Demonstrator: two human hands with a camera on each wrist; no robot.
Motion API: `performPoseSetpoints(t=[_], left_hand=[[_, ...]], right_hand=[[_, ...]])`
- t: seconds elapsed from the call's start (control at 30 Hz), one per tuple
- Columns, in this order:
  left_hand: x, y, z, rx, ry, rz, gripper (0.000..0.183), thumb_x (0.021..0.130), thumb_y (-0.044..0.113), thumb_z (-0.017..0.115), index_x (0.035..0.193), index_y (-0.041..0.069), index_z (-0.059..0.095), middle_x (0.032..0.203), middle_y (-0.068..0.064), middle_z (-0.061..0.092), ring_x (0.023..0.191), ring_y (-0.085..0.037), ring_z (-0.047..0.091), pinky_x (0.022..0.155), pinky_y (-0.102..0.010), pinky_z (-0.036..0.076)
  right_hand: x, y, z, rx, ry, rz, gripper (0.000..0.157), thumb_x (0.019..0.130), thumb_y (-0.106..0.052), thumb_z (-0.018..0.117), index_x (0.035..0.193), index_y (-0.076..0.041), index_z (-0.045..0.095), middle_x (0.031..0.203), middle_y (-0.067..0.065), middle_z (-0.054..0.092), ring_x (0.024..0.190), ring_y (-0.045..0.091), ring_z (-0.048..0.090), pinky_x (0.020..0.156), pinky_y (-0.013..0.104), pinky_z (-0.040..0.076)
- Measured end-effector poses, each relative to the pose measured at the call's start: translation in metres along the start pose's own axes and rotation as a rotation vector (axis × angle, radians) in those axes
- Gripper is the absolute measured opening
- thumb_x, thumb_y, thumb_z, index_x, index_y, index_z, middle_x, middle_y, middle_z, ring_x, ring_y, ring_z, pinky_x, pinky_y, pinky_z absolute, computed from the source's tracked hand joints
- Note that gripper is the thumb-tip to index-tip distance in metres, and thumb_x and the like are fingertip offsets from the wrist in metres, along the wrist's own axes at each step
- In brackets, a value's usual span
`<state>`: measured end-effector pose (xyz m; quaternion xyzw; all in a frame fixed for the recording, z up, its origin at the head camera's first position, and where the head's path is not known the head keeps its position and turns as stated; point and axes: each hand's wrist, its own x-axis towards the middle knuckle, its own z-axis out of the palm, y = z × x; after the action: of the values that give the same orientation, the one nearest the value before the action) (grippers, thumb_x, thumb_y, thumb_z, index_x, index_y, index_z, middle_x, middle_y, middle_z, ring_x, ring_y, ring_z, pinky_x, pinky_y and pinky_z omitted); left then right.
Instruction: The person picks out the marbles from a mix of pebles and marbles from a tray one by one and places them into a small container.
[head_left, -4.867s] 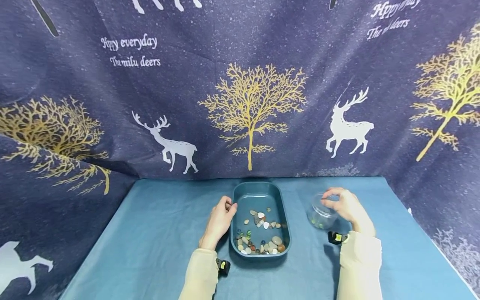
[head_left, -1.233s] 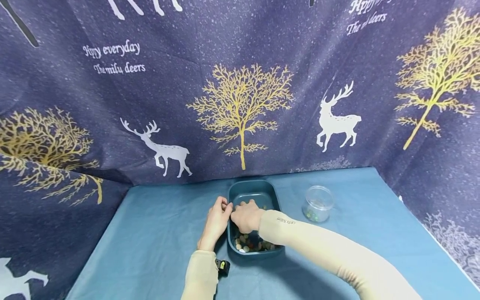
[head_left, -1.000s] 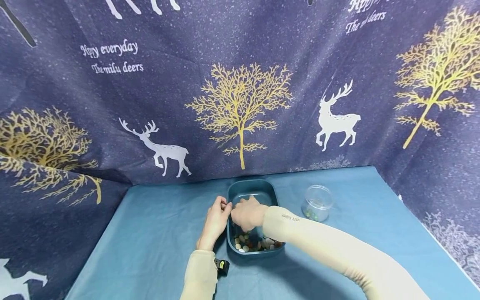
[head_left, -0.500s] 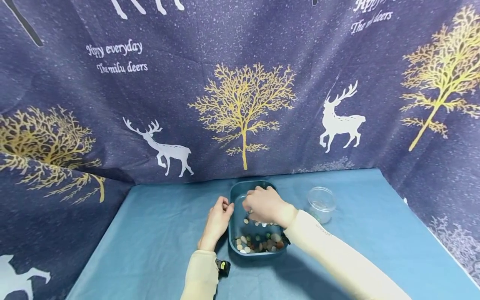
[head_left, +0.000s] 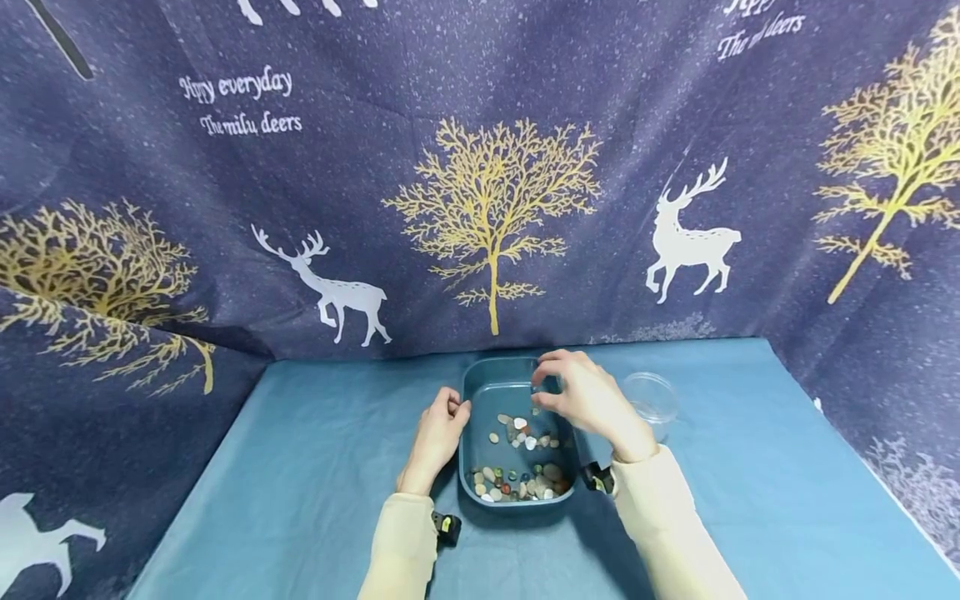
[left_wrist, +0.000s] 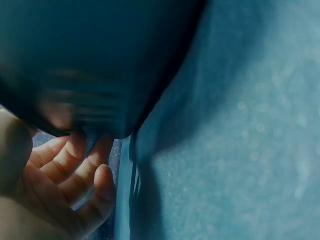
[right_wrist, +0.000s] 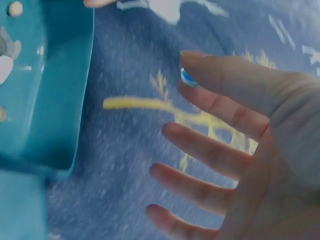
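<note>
A dark teal tray (head_left: 517, 500) holds pebbles (head_left: 529, 490) and glass marbles, mostly along its near end, with a smaller group mid-tray. My left hand (head_left: 437, 435) grips the tray's left rim; in the left wrist view its fingertips (left_wrist: 75, 145) meet the tray edge. Above the tray's far right corner is my right hand (head_left: 588, 400). Its thumb and index finger pinch a small blue glass marble (right_wrist: 188, 77), while the other fingers are spread. A round clear plastic tub (head_left: 651, 397) stands right of the tray, partly hidden behind the right hand and wrist.
A blue cloth (head_left: 330, 467) covers the table. Behind it hangs a dark blue curtain (head_left: 450, 275) printed with deer and trees. Small black cameras sit at the left wrist (head_left: 447, 528) and right wrist (head_left: 597, 477).
My right hand has gone from the tub into the tray, then lifted up and right with a blue marble between thumb and index finger. The left hand has stayed at the rim.
</note>
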<state>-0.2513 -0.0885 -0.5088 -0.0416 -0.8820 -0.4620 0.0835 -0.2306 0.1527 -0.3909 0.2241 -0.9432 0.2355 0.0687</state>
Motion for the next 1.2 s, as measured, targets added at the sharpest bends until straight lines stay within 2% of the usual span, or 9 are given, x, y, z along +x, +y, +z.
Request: performPoseSetpoints(t=[0.13, 0.23, 0.5, 0.77, 1.0, 1.2], left_hand=[[-0.003, -0.001, -0.001, 0.003, -0.011, -0.014, 0.013, 0.099, 0.023, 0.058, 0.096, 0.013, 0.051, 0.08, 0.002, 0.055, 0.065, -0.014, 0.051, 0.063, -0.033, 0.042], [-0.004, -0.002, 0.0, 0.006, -0.018, -0.03, 0.013, 0.099, 0.025, 0.058, 0.095, 0.015, 0.051, 0.08, 0.003, 0.055, 0.065, -0.014, 0.051, 0.063, -0.033, 0.042], [-0.005, -0.005, 0.001, 0.008, -0.02, -0.024, 0.014, 0.1, 0.025, 0.057, 0.097, 0.013, 0.051, 0.08, 0.002, 0.055, 0.064, -0.014, 0.05, 0.061, -0.031, 0.041], [-0.001, -0.001, -0.002, 0.002, -0.012, -0.01, 0.013, 0.1, 0.022, 0.057, 0.098, 0.012, 0.051, 0.082, 0.0, 0.056, 0.066, -0.015, 0.051, 0.064, -0.033, 0.042], [-0.001, 0.0, -0.002, 0.009, -0.014, -0.008, 0.012, 0.1, 0.023, 0.057, 0.099, 0.011, 0.052, 0.081, 0.001, 0.056, 0.066, -0.015, 0.051, 0.063, -0.033, 0.042], [0.0, 0.003, -0.002, 0.004, -0.016, -0.002, 0.012, 0.1, 0.022, 0.057, 0.099, 0.011, 0.052, 0.081, 0.001, 0.056, 0.066, -0.015, 0.05, 0.064, -0.033, 0.042]], right_hand=[[-0.006, 0.02, 0.003, 0.129, 0.046, 0.053, 0.011, 0.084, -0.022, 0.078, 0.091, -0.019, 0.07, 0.133, 0.013, 0.057, 0.125, 0.042, 0.045, 0.096, 0.06, 0.036], [-0.01, 0.032, 0.008, 0.157, 0.084, 0.066, 0.012, 0.082, -0.019, 0.08, 0.086, -0.019, 0.069, 0.132, 0.016, 0.056, 0.125, 0.044, 0.043, 0.099, 0.06, 0.033], [-0.014, 0.048, 0.015, 0.161, 0.103, 0.065, 0.012, 0.081, -0.019, 0.081, 0.086, -0.019, 0.069, 0.133, 0.019, 0.055, 0.126, 0.048, 0.04, 0.098, 0.062, 0.032], [-0.02, 0.064, 0.012, 0.153, 0.173, 0.058, 0.015, 0.079, -0.014, 0.082, 0.084, -0.017, 0.068, 0.134, 0.023, 0.053, 0.13, 0.048, 0.033, 0.102, 0.065, 0.025], [-0.027, 0.081, -0.001, 0.068, 0.199, 0.137, 0.013, 0.08, -0.015, 0.08, 0.087, -0.014, 0.068, 0.135, 0.024, 0.051, 0.131, 0.05, 0.029, 0.098, 0.07, 0.023], [-0.038, 0.098, -0.013, 0.073, 0.208, 0.184, 0.012, 0.083, -0.017, 0.078, 0.089, -0.013, 0.069, 0.133, 0.028, 0.052, 0.128, 0.052, 0.031, 0.096, 0.07, 0.024]])
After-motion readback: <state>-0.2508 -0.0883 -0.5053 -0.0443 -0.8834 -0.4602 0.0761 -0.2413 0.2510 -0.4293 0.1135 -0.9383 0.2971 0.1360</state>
